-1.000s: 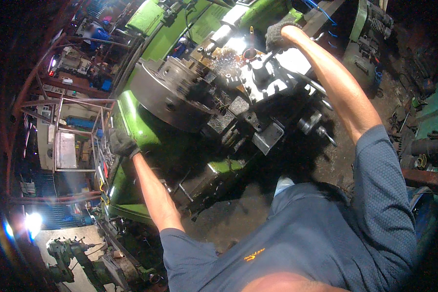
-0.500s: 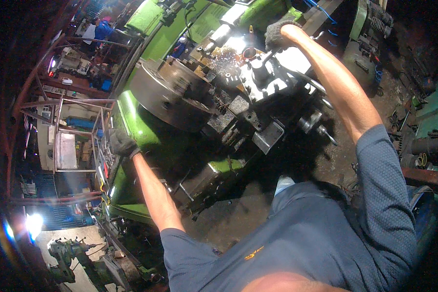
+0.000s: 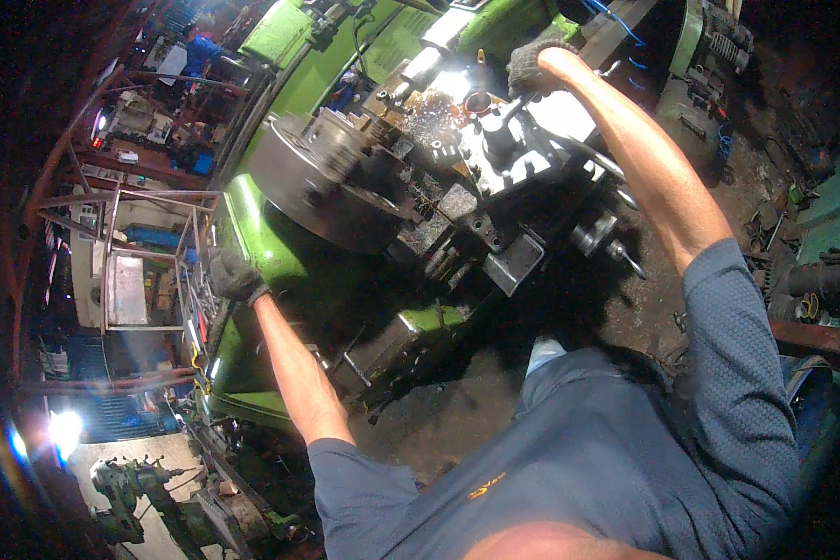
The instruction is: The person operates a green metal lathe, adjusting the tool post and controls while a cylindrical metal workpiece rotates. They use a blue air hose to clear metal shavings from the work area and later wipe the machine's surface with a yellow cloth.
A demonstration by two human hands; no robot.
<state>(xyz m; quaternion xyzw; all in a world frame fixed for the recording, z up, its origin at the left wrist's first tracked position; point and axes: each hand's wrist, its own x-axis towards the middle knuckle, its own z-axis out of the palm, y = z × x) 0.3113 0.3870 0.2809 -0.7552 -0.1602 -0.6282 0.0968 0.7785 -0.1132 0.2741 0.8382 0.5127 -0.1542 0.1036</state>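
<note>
A green lathe fills the space before me, its big round grey chuck blurred on the jaw side as if spinning. My left hand, in a dark knit glove, is at the left end of the green headstock; its fingers look curled, and what they grip is hidden. My right hand, gloved too, is closed around the upper end of a lever on the tool post. Shiny metal chips lie on the carriage beside the tool post.
A handwheel with a crank juts from the carriage on the right. To the left stands a metal frame rack. Another green machine is at the lower left. A person in blue is far off at the upper left.
The chuck's jaw side shows a different blurred position, so it has turned. Both my hands stay where they were. The distant person in blue has shifted slightly.
</note>
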